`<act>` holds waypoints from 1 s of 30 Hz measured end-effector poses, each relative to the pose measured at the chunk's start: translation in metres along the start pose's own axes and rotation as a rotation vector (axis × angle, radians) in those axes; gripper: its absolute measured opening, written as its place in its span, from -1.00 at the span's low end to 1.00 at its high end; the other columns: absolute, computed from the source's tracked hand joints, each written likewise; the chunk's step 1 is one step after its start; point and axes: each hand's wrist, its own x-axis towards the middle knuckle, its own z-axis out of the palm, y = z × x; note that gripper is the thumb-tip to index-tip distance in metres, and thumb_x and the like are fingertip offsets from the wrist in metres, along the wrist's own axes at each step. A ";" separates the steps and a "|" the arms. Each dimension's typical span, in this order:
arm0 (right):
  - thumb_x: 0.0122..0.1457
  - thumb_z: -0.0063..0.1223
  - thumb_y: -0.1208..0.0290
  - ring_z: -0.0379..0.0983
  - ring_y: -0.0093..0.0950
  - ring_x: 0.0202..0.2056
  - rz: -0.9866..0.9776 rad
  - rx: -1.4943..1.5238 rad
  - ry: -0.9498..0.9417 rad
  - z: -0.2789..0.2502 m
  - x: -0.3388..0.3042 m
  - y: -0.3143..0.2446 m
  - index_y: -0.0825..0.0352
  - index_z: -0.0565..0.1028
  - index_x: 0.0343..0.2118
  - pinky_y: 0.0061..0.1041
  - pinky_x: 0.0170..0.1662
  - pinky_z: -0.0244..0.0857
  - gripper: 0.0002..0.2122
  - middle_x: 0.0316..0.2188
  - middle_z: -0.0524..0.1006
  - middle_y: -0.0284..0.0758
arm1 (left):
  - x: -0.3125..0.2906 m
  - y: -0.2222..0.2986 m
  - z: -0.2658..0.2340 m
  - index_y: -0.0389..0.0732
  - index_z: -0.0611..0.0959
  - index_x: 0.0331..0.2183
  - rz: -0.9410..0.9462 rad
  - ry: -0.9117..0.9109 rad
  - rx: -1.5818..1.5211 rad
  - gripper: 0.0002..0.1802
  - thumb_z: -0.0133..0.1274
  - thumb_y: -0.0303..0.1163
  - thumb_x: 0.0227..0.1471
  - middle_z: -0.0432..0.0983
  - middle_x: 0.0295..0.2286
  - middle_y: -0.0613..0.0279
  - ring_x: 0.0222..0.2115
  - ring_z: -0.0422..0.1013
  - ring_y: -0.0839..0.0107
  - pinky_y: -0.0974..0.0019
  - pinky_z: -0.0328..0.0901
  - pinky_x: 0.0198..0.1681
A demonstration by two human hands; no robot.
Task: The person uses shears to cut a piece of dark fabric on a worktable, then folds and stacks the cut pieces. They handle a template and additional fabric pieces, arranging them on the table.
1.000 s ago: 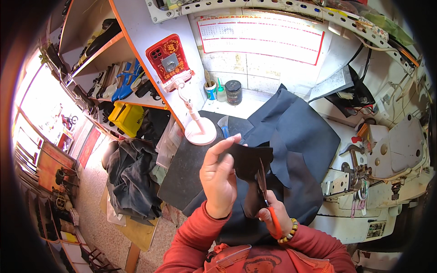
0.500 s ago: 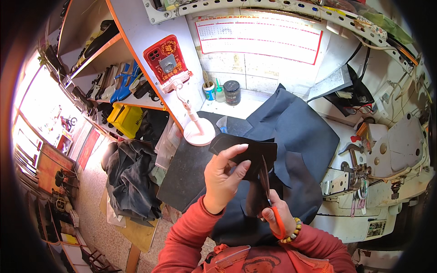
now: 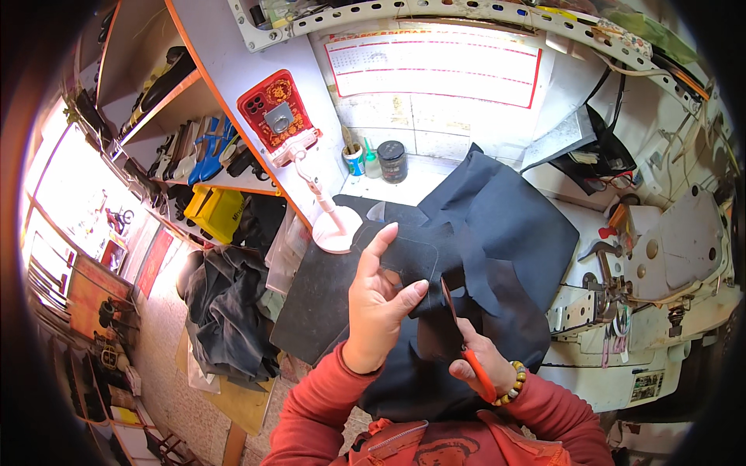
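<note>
In the head view, the left hand [image 3: 381, 303] pinches a black piece [image 3: 412, 255] between thumb and fingers, raised over the side of the worktop [image 3: 402, 191] nearest the person. The right hand [image 3: 491, 363] grips orange-handled scissors [image 3: 481, 376], blades pointing away from the person at the piece's right side; whether they touch it cannot be told. A large black sheet [image 3: 532, 213] spreads across the middle of the worktop toward its far edge. A dark mat [image 3: 311, 311] covers the left edge, a pale phone stand [image 3: 336, 233] beside it. A dark jar [image 3: 393, 163] stands near the far edge
</note>
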 end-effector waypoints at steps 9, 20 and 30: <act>0.11 -0.02 -0.29 0.30 -0.51 0.01 0.132 0.084 -0.062 -0.005 -0.006 -0.012 0.40 0.14 0.23 -0.52 0.08 0.18 -0.14 0.00 0.38 -0.27 | -0.005 -0.017 -0.013 -0.26 0.10 0.28 0.141 -0.032 0.373 -0.06 0.20 -0.61 -0.08 0.20 -0.66 0.53 -0.64 0.09 0.76 0.61 0.00 -0.56; 0.07 0.05 -0.28 0.39 -0.47 -0.15 0.122 -0.057 -0.089 -0.017 -0.001 -0.013 0.37 0.21 0.20 -0.50 -0.08 0.29 -0.16 -0.11 0.44 -0.24 | 0.003 0.006 -0.005 -0.24 0.00 0.30 -0.131 -0.116 -0.113 -0.02 0.10 -0.74 -0.08 0.28 0.11 0.09 -0.32 0.29 0.68 0.53 0.31 -0.18; 0.10 0.01 -0.28 0.40 -0.41 -0.16 0.095 -0.076 -0.101 -0.015 -0.002 -0.009 0.37 0.22 0.18 -0.49 -0.06 0.28 -0.19 -0.15 0.44 -0.25 | 0.005 -0.010 -0.019 -0.29 0.11 0.27 0.152 -0.135 0.248 -0.17 0.03 -0.70 -0.01 0.28 0.15 0.20 -0.57 0.21 0.79 0.64 0.11 -0.52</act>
